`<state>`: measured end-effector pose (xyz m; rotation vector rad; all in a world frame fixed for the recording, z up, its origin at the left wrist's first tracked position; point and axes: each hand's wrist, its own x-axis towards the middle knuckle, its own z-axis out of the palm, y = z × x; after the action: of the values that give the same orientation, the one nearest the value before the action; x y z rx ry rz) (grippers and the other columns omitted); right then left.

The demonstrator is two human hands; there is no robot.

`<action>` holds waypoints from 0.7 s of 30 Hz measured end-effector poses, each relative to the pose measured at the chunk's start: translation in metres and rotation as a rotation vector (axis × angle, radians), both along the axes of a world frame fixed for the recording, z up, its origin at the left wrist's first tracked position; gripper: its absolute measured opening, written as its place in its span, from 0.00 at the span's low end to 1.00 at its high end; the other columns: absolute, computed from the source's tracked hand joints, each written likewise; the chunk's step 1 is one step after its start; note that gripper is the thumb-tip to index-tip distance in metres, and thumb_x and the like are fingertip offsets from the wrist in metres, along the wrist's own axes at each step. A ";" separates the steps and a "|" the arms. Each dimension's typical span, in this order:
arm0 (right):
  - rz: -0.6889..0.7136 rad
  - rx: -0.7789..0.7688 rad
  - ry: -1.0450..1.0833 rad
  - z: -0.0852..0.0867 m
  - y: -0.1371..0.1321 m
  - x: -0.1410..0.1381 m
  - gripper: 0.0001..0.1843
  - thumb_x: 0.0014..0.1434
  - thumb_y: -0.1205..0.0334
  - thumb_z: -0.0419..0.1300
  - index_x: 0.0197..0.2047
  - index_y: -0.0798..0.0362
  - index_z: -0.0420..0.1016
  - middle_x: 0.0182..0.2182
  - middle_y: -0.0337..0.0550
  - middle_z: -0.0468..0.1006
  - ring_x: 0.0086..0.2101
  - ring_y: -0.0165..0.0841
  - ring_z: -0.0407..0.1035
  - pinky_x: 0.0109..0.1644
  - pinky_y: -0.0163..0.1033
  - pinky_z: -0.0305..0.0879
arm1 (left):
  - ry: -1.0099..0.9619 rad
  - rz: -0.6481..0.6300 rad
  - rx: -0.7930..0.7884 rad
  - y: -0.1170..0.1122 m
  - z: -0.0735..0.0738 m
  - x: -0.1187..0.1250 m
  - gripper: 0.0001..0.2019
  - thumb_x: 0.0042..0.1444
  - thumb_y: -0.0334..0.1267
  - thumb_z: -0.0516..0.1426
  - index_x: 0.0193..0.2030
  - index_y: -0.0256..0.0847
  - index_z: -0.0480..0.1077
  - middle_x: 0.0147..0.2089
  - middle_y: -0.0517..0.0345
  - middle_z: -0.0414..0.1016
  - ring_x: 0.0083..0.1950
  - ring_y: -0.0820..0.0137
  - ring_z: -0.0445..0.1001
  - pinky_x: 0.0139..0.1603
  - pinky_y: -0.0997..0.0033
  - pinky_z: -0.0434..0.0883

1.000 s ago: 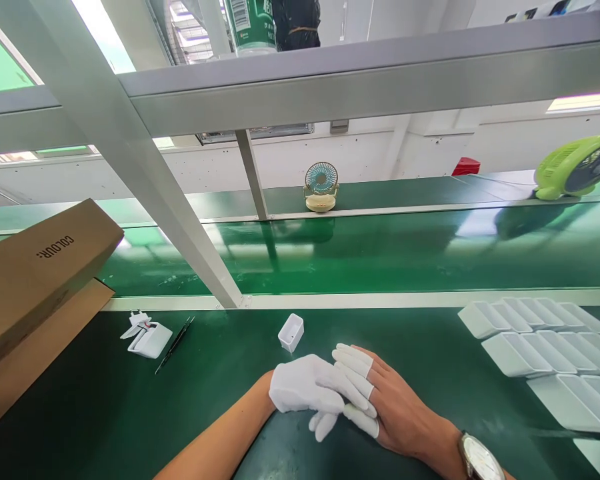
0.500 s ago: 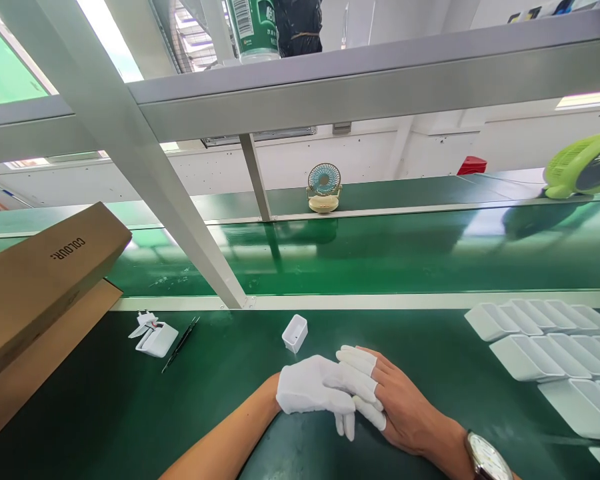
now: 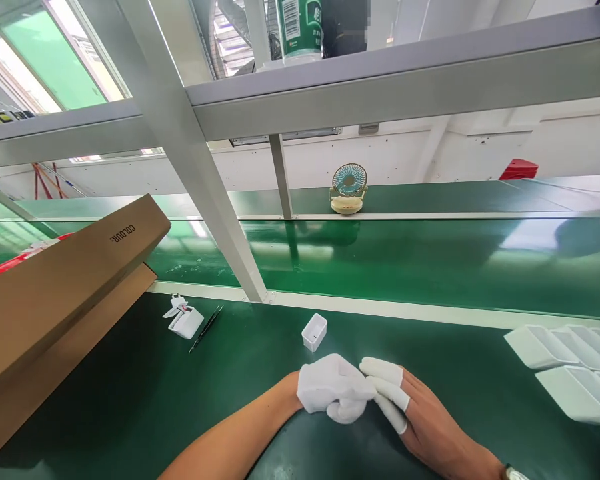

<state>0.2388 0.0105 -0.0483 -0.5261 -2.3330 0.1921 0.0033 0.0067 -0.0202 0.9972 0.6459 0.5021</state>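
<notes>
My left hand (image 3: 334,390), in a white glove, is closed, with its fingers curled beside the right fingertips. What it may hold is hidden. My right hand (image 3: 405,407) wears white finger covers, and its fingers stretch out flat toward the left glove, touching or almost touching it. Just beyond the left glove stands a small white open plastic case (image 3: 315,332). Further left, a white plug-like piece with an opened part (image 3: 184,318) lies beside dark tweezers (image 3: 206,329).
A cardboard box (image 3: 80,267) takes up the left side. White compartment trays (image 3: 577,393) are at the right. A metal post (image 3: 215,193) and crossbar (image 3: 380,77) stand in front. Behind them run a green surface (image 3: 405,260) and a small fan (image 3: 349,187).
The view has swung to the left. My left fingers, stretched out before, are now curled in. The right hand has drawn off the glove's back, leaving its fingertips at the glove's edge.
</notes>
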 end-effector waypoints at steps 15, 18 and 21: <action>0.051 -0.172 0.060 0.003 0.001 -0.005 0.07 0.71 0.62 0.60 0.38 0.48 0.68 0.44 0.49 0.81 0.44 0.37 0.78 0.44 0.40 0.78 | -0.089 -0.060 -0.058 0.001 0.001 0.000 0.25 0.58 0.47 0.65 0.16 0.38 0.64 0.17 0.61 0.64 0.16 0.78 0.59 0.18 0.71 0.52; 0.037 -0.157 0.058 0.001 -0.002 -0.006 0.05 0.70 0.67 0.57 0.40 0.49 0.68 0.45 0.50 0.80 0.44 0.38 0.78 0.45 0.42 0.78 | -0.127 -0.065 -0.021 0.002 0.002 0.000 0.25 0.59 0.46 0.64 0.16 0.38 0.62 0.16 0.62 0.63 0.16 0.78 0.58 0.19 0.70 0.54; -0.003 -0.123 0.069 -0.005 -0.003 -0.005 0.05 0.70 0.69 0.56 0.44 0.50 0.70 0.48 0.54 0.80 0.47 0.40 0.78 0.47 0.43 0.78 | -0.108 -0.071 -0.003 0.003 0.003 -0.001 0.24 0.58 0.46 0.64 0.17 0.38 0.64 0.18 0.60 0.65 0.17 0.78 0.60 0.19 0.70 0.56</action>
<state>0.2343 0.0075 -0.0534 -0.5742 -2.2630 0.3491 0.0028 0.0098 -0.0173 0.9803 0.5133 0.4894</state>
